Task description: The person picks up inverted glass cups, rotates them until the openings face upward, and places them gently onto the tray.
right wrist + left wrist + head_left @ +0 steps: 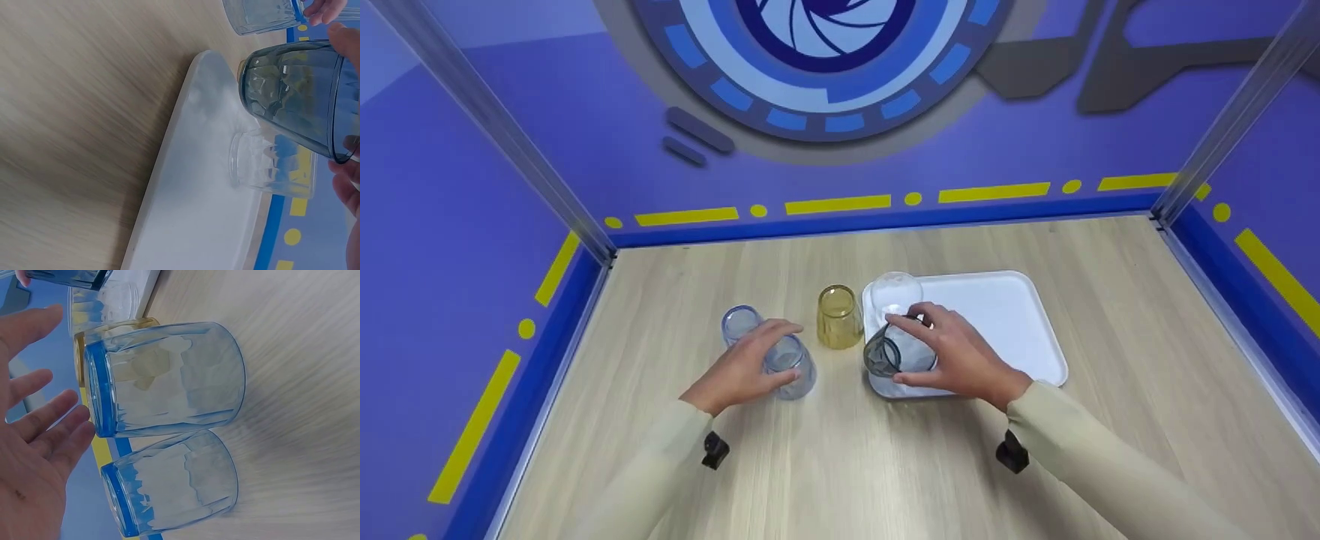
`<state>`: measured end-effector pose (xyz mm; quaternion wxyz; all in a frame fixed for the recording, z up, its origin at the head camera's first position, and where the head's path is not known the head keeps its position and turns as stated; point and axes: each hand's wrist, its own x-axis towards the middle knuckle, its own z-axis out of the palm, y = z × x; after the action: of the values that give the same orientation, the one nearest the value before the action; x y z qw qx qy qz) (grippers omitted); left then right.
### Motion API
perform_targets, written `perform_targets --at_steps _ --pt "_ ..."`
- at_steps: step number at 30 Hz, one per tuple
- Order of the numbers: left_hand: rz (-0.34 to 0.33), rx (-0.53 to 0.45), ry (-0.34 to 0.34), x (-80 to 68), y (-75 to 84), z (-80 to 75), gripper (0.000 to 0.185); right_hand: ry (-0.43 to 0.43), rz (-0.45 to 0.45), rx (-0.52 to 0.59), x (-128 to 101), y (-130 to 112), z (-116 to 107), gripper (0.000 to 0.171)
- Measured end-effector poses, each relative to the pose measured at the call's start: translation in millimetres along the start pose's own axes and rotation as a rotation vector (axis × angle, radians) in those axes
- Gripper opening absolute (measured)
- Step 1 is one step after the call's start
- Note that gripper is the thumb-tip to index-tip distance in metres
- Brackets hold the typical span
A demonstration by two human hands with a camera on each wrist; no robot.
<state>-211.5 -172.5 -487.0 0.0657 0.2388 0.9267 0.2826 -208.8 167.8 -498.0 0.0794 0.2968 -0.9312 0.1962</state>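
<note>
My right hand (960,356) grips a smoky grey glass (289,93) near its rim, holding it tilted over the left part of a white tray (994,307). Behind it, at the tray's back left corner, stands a clear glass (896,289). My left hand (746,369) is spread above and beside two pale blue glasses. The nearer blue glass (174,379) is close by its fingertips; the farther blue glass (741,322) is partly behind the hand in the head view. An amber glass (838,319) stands between the hands.
A light wood-grain table (840,465) lies under everything. Blue printed panels (840,169) enclose its back and sides, joined by metal corner posts (1222,120). The tray's raised rim (1054,345) faces the right side of the table.
</note>
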Motion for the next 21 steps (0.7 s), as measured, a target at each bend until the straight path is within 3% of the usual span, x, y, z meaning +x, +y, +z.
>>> perform_targets --at_steps 9,16,21 --pt "-0.062 0.031 -0.030 2.5 0.6 4.4 0.066 -0.009 -0.002 -0.016 -1.4 2.4 1.7 0.078" --pt "-0.031 0.053 -0.022 4.0 -0.6 6.8 0.069 -0.037 0.036 -0.025 -2.7 3.4 1.9 0.077" --pt "-0.049 0.072 -0.023 4.7 -1.2 8.8 0.070 -0.023 0.031 -0.042 -3.5 3.2 3.3 0.078"
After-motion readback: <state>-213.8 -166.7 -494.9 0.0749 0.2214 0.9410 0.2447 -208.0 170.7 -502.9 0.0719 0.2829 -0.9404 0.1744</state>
